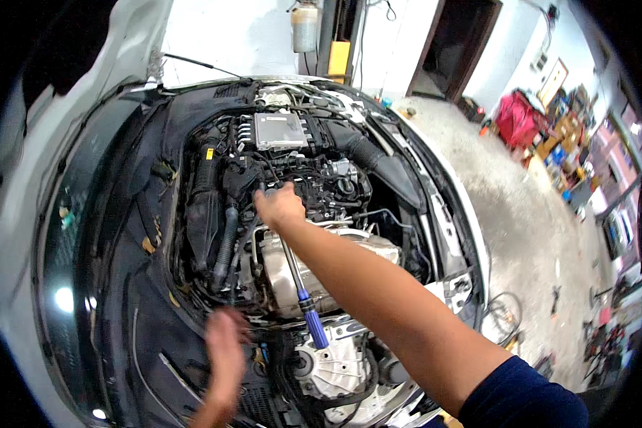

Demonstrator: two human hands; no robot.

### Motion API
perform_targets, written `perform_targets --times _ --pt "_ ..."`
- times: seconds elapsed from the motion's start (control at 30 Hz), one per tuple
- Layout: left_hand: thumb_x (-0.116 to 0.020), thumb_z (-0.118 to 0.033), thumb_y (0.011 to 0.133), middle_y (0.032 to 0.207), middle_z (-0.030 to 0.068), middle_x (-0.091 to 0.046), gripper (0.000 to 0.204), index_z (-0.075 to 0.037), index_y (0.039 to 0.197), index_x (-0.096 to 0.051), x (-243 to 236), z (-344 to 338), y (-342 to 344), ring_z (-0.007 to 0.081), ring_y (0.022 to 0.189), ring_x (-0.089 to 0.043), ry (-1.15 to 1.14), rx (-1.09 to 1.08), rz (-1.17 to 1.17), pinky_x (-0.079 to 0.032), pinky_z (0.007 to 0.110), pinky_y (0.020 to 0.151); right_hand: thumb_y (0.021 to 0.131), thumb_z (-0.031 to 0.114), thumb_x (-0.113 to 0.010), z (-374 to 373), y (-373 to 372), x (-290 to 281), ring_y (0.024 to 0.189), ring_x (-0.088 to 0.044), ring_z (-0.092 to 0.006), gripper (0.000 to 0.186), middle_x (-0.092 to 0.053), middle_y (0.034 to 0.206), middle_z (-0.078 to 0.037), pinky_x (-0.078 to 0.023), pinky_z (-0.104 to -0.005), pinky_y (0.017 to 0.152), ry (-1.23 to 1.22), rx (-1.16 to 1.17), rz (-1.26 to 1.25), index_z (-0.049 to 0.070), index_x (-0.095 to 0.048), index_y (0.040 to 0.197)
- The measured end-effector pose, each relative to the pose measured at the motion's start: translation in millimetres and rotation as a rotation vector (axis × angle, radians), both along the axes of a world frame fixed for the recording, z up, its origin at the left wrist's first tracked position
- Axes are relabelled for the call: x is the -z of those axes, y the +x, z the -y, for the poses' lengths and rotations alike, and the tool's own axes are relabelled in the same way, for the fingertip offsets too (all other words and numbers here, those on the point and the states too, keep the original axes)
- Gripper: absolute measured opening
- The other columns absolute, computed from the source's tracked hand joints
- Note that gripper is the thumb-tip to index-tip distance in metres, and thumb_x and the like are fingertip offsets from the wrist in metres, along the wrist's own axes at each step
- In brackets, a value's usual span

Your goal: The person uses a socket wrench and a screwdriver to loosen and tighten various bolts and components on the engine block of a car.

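Note:
My right hand (280, 207) reaches into the engine bay, fingers curled on the upper end of a long metal tool with a blue ribbed handle (315, 327). The tool slants down across a silvery shield (277, 265), its handle lying lower in the bay. My left hand (222, 342), smeared by motion, is low at the left beside the engine, apart from the tool; its fingers are unclear. Dark hoses and engine parts (335, 192) surround my right hand. A flat silver module (278, 130) sits above it, and a white casting (328, 367) lies below the handle.
A raised hood (71, 85) and the windscreen (64, 257) border the left. The car body's edge (478, 250) curves along the right, beside a concrete floor (528, 235). A red covered pile (513, 118), assorted clutter (563, 143) and a doorway (442, 50) stand beyond.

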State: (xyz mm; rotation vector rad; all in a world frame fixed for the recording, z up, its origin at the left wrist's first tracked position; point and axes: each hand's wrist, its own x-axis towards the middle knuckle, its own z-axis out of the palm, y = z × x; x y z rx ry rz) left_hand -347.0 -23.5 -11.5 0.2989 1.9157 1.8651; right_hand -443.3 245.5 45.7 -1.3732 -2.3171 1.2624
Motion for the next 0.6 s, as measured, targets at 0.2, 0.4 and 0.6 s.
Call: perform_targets --times 0.2,0.4,0.6 --pt "-0.024 -0.062 0.097 0.109 0.0170 -0.063 0.077 0.005 0.120 -0.053 -47 -86 100 0.0298 0.100 -0.060 0.260 -0.108 1.040 -0.047 0.040 0.094 0.084 0.048 -0.059 26 8 -14 0.122 -0.046 -0.0312 0.048 -0.055 0.123 -0.014 -0.035 -0.0487 0.103 0.015 0.057 -0.012 0.010 -0.068 0.112" --pt "-0.051 -0.042 0.097 0.082 0.0089 -0.056 0.039 -0.003 0.105 -0.051 -18 -97 21 0.0239 0.078 -0.058 0.582 -0.458 0.559 -0.051 0.038 0.073 0.084 0.046 -0.061 -34 12 1 0.122 -0.047 -0.0316 0.043 -0.056 0.121 -0.016 -0.035 -0.0478 0.103 -0.139 0.196 -0.211 0.011 -0.070 0.108" --pt "-0.055 -0.007 0.079 0.096 0.0162 -0.061 0.030 0.006 0.106 -0.055 -19 -170 -237 0.0266 0.074 -0.062 -0.199 -0.641 0.092 -0.052 0.036 0.065 0.085 0.064 -0.051 -46 50 21 0.093 -0.065 -0.0401 0.064 -0.067 0.094 -0.025 -0.049 -0.0474 0.084 -0.133 -0.111 -0.373 0.003 -0.069 0.093"
